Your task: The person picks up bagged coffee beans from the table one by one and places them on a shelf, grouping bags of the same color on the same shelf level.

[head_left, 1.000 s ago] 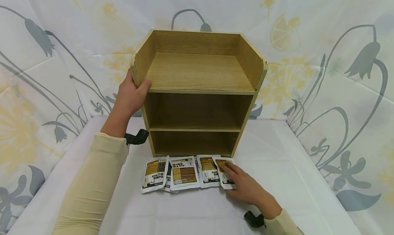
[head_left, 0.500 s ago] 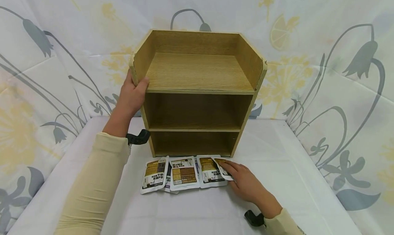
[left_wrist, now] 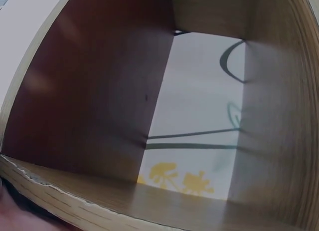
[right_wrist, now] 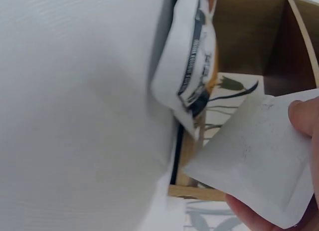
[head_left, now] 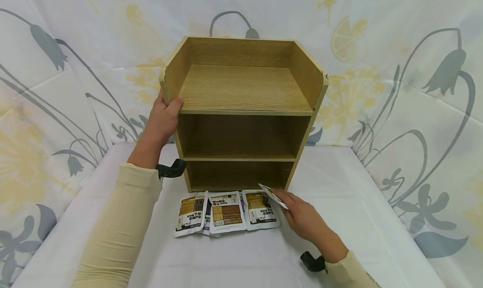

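Note:
My left hand (head_left: 160,122) grips the upper left side of a small wooden shelf (head_left: 241,112), thumb over the side panel's front edge. In the left wrist view only a bit of that hand (left_wrist: 20,216) shows below the panel edge. My right hand (head_left: 307,219) holds a flat pouch (head_left: 273,195), lifted and tilted in front of the shelf's lower right corner. The right wrist view shows the pouch's plain white back (right_wrist: 259,156), pinched between thumb and fingers. Several brown-and-white pouches, such as the middle one (head_left: 227,212), lie in a row before the shelf, partly overlapping others beneath.
A white cloth (head_left: 226,263) covers the table. Behind and at both sides hangs a curtain (head_left: 377,91) with grey and yellow flowers. The shelf's compartments face me, and in the left wrist view the curtain shows through an opening in its back (left_wrist: 194,106).
My right hand has picked up the rightmost pouch and tilted it up off the neighbouring pouch, which now shows fully. The left hand still holds the shelf.

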`<control>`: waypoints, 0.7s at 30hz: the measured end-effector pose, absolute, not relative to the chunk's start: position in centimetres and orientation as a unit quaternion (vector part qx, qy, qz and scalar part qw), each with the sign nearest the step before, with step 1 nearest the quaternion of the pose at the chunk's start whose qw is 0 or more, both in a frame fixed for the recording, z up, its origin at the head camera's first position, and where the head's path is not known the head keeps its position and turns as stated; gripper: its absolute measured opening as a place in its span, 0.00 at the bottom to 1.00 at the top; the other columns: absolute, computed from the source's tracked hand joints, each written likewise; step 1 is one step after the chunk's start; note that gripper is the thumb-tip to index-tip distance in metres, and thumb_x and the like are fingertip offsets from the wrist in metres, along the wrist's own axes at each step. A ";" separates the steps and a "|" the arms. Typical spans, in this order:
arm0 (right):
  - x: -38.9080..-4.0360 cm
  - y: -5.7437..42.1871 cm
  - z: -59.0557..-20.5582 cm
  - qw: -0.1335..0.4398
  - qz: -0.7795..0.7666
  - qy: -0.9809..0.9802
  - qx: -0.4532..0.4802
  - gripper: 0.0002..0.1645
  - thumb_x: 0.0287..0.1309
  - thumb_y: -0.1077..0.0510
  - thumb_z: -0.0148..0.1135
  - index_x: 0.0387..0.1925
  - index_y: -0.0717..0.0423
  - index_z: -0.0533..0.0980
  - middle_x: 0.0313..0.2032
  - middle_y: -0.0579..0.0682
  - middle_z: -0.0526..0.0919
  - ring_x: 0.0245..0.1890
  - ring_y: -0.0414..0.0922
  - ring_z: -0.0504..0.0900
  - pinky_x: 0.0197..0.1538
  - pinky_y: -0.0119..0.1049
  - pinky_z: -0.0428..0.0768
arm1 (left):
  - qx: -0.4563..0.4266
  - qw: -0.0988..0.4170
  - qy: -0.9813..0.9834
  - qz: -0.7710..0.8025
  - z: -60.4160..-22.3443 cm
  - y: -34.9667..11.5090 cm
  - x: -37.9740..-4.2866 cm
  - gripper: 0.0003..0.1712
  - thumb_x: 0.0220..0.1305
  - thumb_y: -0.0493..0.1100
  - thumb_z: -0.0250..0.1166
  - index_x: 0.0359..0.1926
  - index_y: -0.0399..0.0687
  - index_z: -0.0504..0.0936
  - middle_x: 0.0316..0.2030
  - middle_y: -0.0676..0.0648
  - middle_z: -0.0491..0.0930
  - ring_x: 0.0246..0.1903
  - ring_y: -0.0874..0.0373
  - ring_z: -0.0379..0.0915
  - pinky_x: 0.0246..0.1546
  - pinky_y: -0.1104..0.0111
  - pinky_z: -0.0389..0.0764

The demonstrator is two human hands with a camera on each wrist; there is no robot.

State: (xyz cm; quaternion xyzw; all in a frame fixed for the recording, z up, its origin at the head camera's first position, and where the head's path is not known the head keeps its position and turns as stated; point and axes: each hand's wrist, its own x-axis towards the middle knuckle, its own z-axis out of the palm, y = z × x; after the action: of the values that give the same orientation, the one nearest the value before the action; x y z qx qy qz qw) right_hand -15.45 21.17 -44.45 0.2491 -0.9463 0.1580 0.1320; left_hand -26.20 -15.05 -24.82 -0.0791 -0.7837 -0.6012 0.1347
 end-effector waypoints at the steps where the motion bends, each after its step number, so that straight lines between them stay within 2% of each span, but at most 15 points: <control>1: -15.5 21.1 -44.3 0.132 0.160 -0.946 0.250 0.32 0.62 0.61 0.61 0.67 0.46 0.67 0.60 0.50 0.78 0.56 0.51 0.80 0.53 0.49 0.79 | -0.079 0.135 -0.786 -0.599 -24.8 -15.1 -26.2 0.30 0.73 0.53 0.46 0.72 0.55 0.56 0.64 0.37 0.65 0.60 0.44 0.63 0.63 0.50 0.62; 12: -15.2 20.5 -42.7 0.126 0.190 -0.934 0.276 0.27 0.66 0.58 0.57 0.66 0.49 0.69 0.60 0.49 0.78 0.58 0.49 0.79 0.56 0.47 0.78 | -0.082 0.133 -0.795 -0.586 -25.0 -15.3 -26.4 0.30 0.73 0.54 0.46 0.72 0.54 0.55 0.64 0.36 0.64 0.61 0.43 0.63 0.64 0.48 0.62; 21: -14.7 20.2 -40.5 0.107 0.222 -0.924 0.293 0.27 0.68 0.58 0.55 0.67 0.47 0.67 0.61 0.48 0.77 0.58 0.48 0.79 0.57 0.47 0.77 | -0.084 0.140 -0.799 -0.579 -25.1 -15.3 -26.5 0.30 0.73 0.54 0.46 0.72 0.54 0.56 0.64 0.36 0.65 0.61 0.43 0.64 0.63 0.49 0.62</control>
State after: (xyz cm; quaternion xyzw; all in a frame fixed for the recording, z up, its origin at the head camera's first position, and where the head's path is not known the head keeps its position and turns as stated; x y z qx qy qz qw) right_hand -14.71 20.18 -40.53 0.2930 -0.9239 0.2217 0.1069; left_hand -26.45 -15.27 -25.13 -0.0844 -0.7990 -0.5787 0.1401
